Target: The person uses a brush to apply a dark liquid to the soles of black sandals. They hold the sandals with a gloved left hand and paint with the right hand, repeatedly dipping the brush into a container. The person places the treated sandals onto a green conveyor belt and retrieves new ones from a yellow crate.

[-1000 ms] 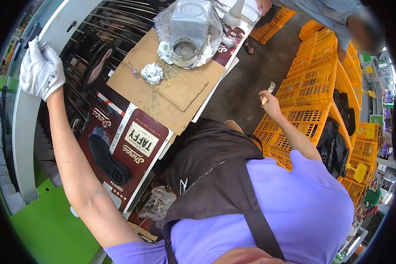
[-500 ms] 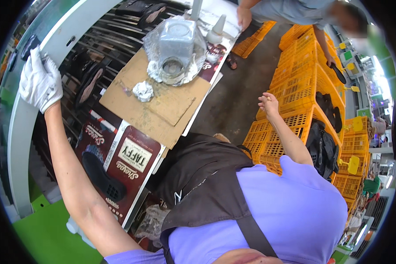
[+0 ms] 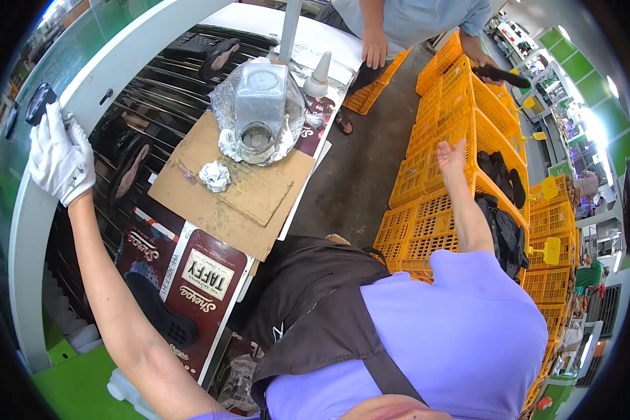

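My left hand (image 3: pixel 61 157), in a white glove, reaches up to the pale grey frame (image 3: pixel 26 231) at the far left. Its fingertips grip a dark oval shoe-like piece (image 3: pixel 40 103), whose exact kind I cannot make out. My bare right hand (image 3: pixel 451 154) is stretched out beside the stacked yellow crates (image 3: pixel 427 175), fingers extended and nothing visible in it. Between my arms, a clear plastic container (image 3: pixel 261 98) with a round mouth stands on cardboard (image 3: pixel 224 182), wrapped around with crumpled film. A crumpled white wad (image 3: pixel 215 176) lies by it. A black sole (image 3: pixel 159 311) rests nearer me.
Black shoes (image 3: pixel 129 164) lie on a rack of metal rods (image 3: pixel 168 77) behind the cardboard. A white nozzle bottle (image 3: pixel 318 75) stands beside the container. Black items (image 3: pixel 500 224) fill the crates. Across from me, a co-worker (image 3: pixel 413 21) holds a long black sole (image 3: pixel 502 74).
My right hand has moved toward the crates and its fingers have straightened. The dark piece at my left hand has turned, showing more of its face. The co-worker has shifted left, sole now nearly level.
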A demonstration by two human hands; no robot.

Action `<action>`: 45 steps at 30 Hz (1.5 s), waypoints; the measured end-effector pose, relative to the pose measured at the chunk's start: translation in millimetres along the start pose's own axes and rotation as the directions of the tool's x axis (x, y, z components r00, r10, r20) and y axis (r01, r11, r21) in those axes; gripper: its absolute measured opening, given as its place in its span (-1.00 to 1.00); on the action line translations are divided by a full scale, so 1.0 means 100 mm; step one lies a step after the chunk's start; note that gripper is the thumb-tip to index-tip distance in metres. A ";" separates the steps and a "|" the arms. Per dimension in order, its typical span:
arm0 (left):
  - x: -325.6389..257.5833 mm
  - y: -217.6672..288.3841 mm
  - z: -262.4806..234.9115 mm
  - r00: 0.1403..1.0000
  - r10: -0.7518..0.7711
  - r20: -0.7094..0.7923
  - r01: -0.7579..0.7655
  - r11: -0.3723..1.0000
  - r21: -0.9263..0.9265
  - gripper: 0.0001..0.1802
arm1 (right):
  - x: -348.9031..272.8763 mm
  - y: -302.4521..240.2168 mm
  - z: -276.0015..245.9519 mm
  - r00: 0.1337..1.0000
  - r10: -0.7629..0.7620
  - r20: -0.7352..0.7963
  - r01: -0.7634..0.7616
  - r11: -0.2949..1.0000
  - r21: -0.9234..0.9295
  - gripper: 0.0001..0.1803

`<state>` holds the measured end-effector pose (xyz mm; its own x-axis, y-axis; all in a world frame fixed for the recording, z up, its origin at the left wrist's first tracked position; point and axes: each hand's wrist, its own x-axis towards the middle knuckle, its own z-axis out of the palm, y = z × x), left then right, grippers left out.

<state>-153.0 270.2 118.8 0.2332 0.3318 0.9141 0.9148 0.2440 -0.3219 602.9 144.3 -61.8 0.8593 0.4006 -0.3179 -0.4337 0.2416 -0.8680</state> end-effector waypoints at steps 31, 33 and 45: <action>0.01 0.04 -0.07 0.999 -0.029 -0.019 0.028 0.998 -0.060 -0.52 | -1.64 -0.06 1.70 0.618 0.343 0.708 -0.217 0.939 -0.265 -0.78; 0.02 0.07 -0.10 0.999 -0.032 0.000 0.032 0.992 -0.118 -0.52 | -1.51 0.09 1.59 0.632 0.337 0.697 -0.224 0.941 -0.252 -0.85; 0.04 0.09 -0.14 0.995 -0.079 0.064 0.090 0.976 -0.198 -0.41 | -1.74 0.05 1.05 0.616 0.116 0.779 0.015 0.987 -0.159 -0.83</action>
<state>-139.3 260.9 123.4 0.1385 0.3689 0.9191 0.9792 0.0881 -0.1829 423.0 168.3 28.9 0.2678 0.9635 0.0008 -0.3720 0.1041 -0.9224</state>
